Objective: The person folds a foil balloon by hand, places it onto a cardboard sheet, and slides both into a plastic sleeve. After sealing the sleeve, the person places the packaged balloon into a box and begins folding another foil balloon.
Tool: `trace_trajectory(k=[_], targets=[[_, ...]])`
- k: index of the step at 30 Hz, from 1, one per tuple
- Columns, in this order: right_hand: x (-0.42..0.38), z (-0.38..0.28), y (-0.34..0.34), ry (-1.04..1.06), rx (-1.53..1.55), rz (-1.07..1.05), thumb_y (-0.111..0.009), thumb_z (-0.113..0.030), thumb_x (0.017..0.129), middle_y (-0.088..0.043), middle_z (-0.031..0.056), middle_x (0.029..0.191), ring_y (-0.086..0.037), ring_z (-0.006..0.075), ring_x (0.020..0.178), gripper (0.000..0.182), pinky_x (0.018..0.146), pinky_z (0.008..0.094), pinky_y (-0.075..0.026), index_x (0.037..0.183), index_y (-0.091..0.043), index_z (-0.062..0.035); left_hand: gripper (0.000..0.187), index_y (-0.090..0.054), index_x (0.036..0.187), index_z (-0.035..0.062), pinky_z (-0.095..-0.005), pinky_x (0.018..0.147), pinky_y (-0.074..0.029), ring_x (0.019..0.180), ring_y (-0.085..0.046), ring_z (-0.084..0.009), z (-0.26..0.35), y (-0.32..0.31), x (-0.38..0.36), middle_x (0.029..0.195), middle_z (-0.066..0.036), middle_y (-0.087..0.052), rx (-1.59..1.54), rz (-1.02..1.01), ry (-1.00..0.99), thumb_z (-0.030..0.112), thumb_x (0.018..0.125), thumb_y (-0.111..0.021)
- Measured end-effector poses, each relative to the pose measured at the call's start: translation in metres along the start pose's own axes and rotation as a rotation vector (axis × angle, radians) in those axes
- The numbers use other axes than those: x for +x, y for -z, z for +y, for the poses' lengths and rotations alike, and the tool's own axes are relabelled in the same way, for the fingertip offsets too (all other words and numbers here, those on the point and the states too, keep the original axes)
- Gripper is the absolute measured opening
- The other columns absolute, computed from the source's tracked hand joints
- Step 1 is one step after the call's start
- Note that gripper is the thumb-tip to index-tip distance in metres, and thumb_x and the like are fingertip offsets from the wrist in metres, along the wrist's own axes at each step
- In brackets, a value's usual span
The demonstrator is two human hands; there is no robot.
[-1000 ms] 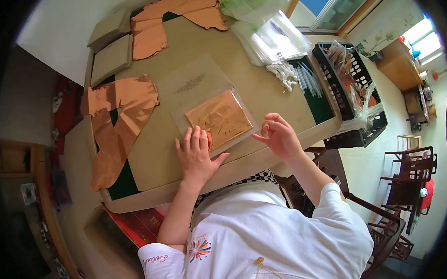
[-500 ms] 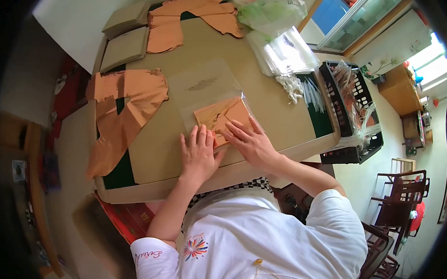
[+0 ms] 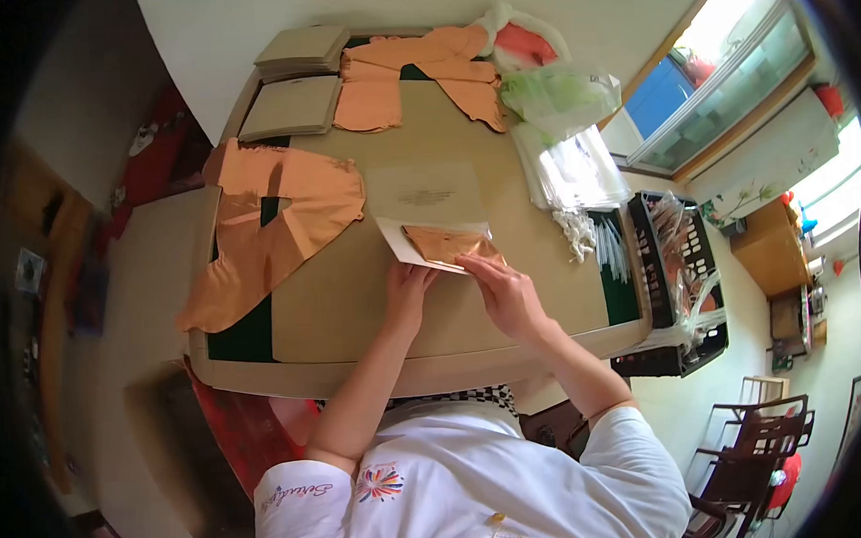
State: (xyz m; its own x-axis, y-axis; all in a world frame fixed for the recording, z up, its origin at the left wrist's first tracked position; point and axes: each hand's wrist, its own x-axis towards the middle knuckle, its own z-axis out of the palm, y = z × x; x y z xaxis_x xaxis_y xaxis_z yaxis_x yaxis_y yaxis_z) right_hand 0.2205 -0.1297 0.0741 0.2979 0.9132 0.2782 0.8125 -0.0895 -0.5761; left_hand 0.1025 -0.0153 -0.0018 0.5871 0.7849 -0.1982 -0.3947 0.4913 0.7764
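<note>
A folded orange garment (image 3: pixel 436 244) lies on a pale cardboard sheet (image 3: pixel 393 240), tilted up off the table. My left hand (image 3: pixel 411 287) grips the sheet's near left edge, its fingers mostly hidden under it. At the near right, my right hand (image 3: pixel 500 290) is closed on the garment's edge, with fingertips on top of the orange cloth. Behind them a clear plastic bag with small print (image 3: pixel 437 185) rests flat on the brown table cover.
Orange garments (image 3: pixel 300 212) lie spread at left and at the back (image 3: pixel 372 91). Cardboard stacks (image 3: pixel 297 105) stand back left. At right are clear bags (image 3: pixel 569 165), white cords (image 3: pixel 575 234), thin white strips (image 3: pixel 612 251) and a black crate (image 3: pixel 650 261).
The folded garment now sits on a raised, tilted cardboard sheet. My left hand has gone from lying beside it to under its edge; my right fingers have closed on it. The view has shifted.
</note>
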Motion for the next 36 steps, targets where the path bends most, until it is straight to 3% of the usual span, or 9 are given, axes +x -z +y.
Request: trace_trajectory(k=[2,5,9,10,14,17,23,26,36], targets=[[-0.003,-0.007,0.002,-0.018,0.023,-0.011,-0.053,-0.001,0.089,-0.064,0.0136,0.118,-0.063,0.0324,0.104,0.034,0.086,0.04,-0.053,0.12,-0.062,-0.011,0.045,-0.038,0.136,0.0054,-0.0337,0.096,-0.048,0.117,-0.053,-0.0192,-0.002,-0.009,0.014,0.13,-0.01,-0.049,-0.03,0.066,0.041,0.009,0.094,-0.053],[-0.005,-0.011,0.01,-0.059,0.102,-0.003,-0.053,0.001,0.089,-0.064,0.0148,0.115,-0.063,0.0339,0.102,0.034,0.082,0.0399,-0.053,0.12,-0.062,-0.011,0.043,-0.039,0.134,0.0051,-0.0339,0.091,-0.052,0.109,-0.057,-0.0197,-0.014,-0.018,0.03,0.125,-0.01,-0.052,0.129,0.015,-0.119,0.006,0.092,-0.051],[-0.007,-0.006,0.014,-0.103,0.165,0.036,-0.052,-0.001,0.093,-0.067,0.0143,0.099,-0.065,0.0206,0.087,0.028,0.073,0.03,-0.051,0.118,-0.062,-0.0071,0.04,-0.039,0.133,0.0038,-0.0309,0.086,-0.053,0.103,-0.062,-0.0206,0.002,-0.039,0.029,0.121,-0.011,-0.056,0.076,-0.021,0.014,0.004,0.094,-0.047],[-0.008,-0.001,0.015,-0.17,0.2,0.015,-0.052,-0.002,0.094,-0.067,0.0122,0.095,-0.063,0.0163,0.082,0.027,0.071,0.0274,-0.049,0.118,-0.062,-0.0057,0.047,-0.033,0.14,0.0037,-0.0331,0.095,-0.047,0.118,-0.054,-0.023,0.009,-0.043,0.026,0.132,-0.013,-0.049,0.053,-0.004,0.138,0.006,0.095,-0.048],[-0.001,0.017,0.017,-0.326,0.554,0.015,-0.052,-0.005,0.097,-0.06,-0.0029,0.085,-0.048,0.0029,0.079,0.02,0.07,0.0188,-0.042,0.112,-0.062,0.0025,0.067,-0.019,0.148,0.0039,-0.0391,0.107,-0.033,0.132,-0.038,-0.0244,0.004,-0.033,0.02,0.146,-0.014,-0.034,0.101,-0.023,-0.19,0.014,0.093,-0.057],[0.002,0.027,0.017,-0.375,0.563,-0.063,-0.052,-0.005,0.096,-0.059,-0.0051,0.086,-0.047,0.0017,0.078,0.018,0.068,0.0175,-0.04,0.109,-0.062,0.0031,0.072,-0.012,0.15,0.0027,-0.0409,0.11,-0.029,0.138,-0.031,-0.0293,0.013,-0.038,0.013,0.147,-0.016,-0.032,0.249,-0.004,-0.433,0.015,0.094,-0.055],[0.003,0.018,0.015,-0.361,0.572,-0.085,-0.051,-0.008,0.097,-0.046,-0.0076,0.072,-0.037,0.0022,0.067,0.018,0.057,0.019,-0.031,0.109,-0.062,0.0011,0.071,-0.013,0.148,-0.0014,-0.0386,0.095,-0.047,0.131,-0.04,-0.0296,0.015,-0.034,0.019,0.142,-0.022,-0.036,0.379,0.142,-0.411,0.011,0.093,-0.055],[0.001,0.016,0.014,-0.311,0.6,-0.06,-0.051,-0.008,0.097,-0.048,-0.0072,0.073,-0.038,0.0021,0.067,0.018,0.057,0.0188,-0.031,0.108,-0.062,0.0012,0.066,-0.016,0.147,-0.0022,-0.0352,0.087,-0.052,0.13,-0.043,-0.0294,0.004,-0.026,0.035,0.142,-0.024,-0.035,0.334,0.131,-0.347,0.009,0.094,-0.053],[0.0,0.016,0.011,-0.324,0.556,-0.102,-0.051,-0.009,0.097,-0.05,-0.005,0.072,-0.04,0.0034,0.067,0.019,0.058,0.0199,-0.035,0.11,-0.062,0.0015,0.06,-0.028,0.142,-0.0018,-0.04,0.101,-0.037,0.121,-0.045,-0.03,0.016,-0.028,0.031,0.133,-0.019,-0.041,0.412,0.205,-0.498,0.023,0.095,-0.057]])
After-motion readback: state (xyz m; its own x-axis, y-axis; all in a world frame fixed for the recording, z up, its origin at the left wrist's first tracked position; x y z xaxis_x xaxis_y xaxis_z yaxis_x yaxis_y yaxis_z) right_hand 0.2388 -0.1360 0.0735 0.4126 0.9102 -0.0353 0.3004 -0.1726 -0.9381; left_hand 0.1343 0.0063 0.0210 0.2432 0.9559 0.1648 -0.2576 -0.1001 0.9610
